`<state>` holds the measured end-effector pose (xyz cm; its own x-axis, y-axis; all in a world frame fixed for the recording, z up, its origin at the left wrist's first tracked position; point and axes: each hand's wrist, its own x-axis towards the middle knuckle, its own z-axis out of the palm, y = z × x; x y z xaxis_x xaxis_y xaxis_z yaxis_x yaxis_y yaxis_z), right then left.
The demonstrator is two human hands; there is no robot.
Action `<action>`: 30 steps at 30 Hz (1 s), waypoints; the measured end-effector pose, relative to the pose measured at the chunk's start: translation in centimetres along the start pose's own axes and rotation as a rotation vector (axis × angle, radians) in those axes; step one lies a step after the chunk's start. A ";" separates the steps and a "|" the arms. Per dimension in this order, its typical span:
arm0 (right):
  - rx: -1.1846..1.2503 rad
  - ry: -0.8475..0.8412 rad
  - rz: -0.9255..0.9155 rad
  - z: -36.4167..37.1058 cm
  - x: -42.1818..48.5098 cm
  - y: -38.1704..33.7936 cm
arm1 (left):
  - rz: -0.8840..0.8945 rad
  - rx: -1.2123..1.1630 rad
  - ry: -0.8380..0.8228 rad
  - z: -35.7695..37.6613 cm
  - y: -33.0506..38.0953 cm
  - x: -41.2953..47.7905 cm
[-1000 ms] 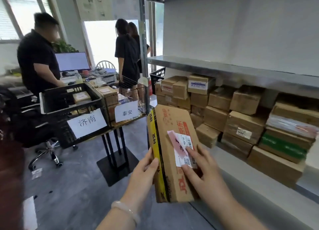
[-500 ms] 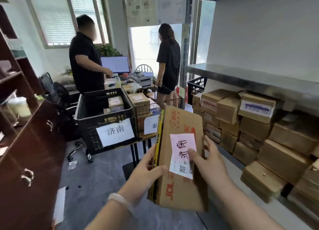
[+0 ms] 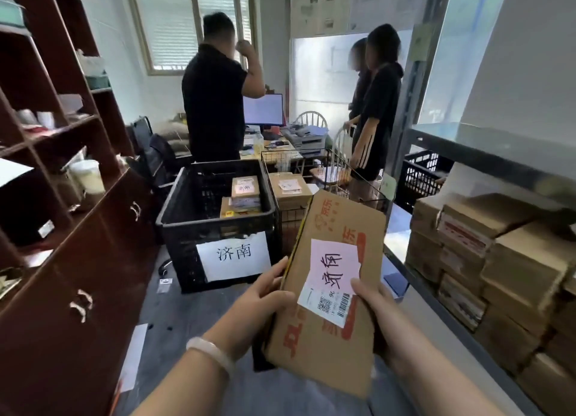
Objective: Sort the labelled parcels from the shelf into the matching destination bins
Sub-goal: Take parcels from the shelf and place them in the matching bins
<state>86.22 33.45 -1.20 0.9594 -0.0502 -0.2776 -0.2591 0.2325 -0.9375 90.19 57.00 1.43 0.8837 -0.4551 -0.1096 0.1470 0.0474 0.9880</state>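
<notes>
Head view: the look has swung from the shelf (image 3: 486, 144) toward the bins, and the black crate (image 3: 184, 238) now stands much nearer than a second ago. The parcel (image 3: 324, 337) has tipped from upright to nearly flat, held in the air short of the crate. Its pink label (image 3: 335, 264) reads 济南, the same as the crate's sign (image 3: 233, 255). The left hand (image 3: 265, 303) clamps its left edge, and the right hand (image 3: 383, 319) its right, thumb on the label. The match looks settled, so the drop into that crate seems next
</notes>
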 end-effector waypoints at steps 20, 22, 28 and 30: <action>-0.409 0.089 -0.231 20.0 30.8 -11.3 | 0.111 -0.145 0.398 -24.3 7.1 20.9; -0.437 0.079 -0.259 21.6 33.2 -11.8 | 0.113 -0.149 0.435 -26.1 7.1 22.3; -0.427 0.006 -0.200 26.2 41.0 -11.8 | 0.048 -0.050 0.546 -32.1 6.7 26.1; -0.416 -0.009 -0.163 27.3 43.4 -11.6 | 0.010 -0.008 0.584 -33.7 6.8 27.1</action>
<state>133.90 55.13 3.36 0.9918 -0.0446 -0.1195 -0.1258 -0.1881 -0.9741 130.17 74.97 1.53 0.9833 0.1110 -0.1442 0.1386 0.0573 0.9887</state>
